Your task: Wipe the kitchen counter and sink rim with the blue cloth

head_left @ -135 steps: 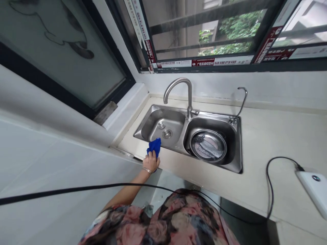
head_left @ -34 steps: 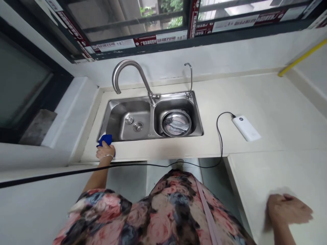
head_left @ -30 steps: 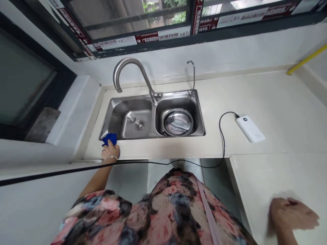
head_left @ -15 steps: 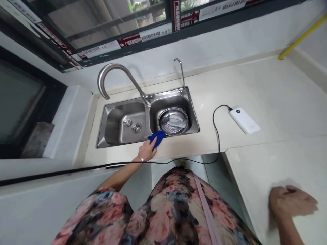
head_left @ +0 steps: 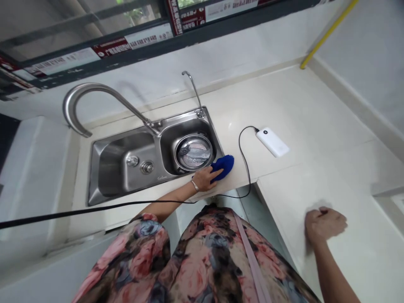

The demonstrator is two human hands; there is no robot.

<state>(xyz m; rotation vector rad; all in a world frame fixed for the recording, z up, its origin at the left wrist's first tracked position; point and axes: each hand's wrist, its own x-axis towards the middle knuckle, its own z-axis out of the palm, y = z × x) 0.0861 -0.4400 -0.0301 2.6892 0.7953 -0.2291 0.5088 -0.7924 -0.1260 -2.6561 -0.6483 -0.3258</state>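
On my feed, the left hand [head_left: 205, 178] holds the blue cloth [head_left: 225, 165], which lies under its fingers and juts past their tips; I can't tell how open the right hand [head_left: 326, 223] is.

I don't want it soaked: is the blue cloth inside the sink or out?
Out: the blue cloth lies mostly on the counter, at the near right corner of the sink, with the left hand on it.

Kitchen, double steel sink [head_left: 139, 145], tall curved tap [head_left: 94, 87], what looks like a colander [head_left: 193, 161], pale countertop [head_left: 303, 105]
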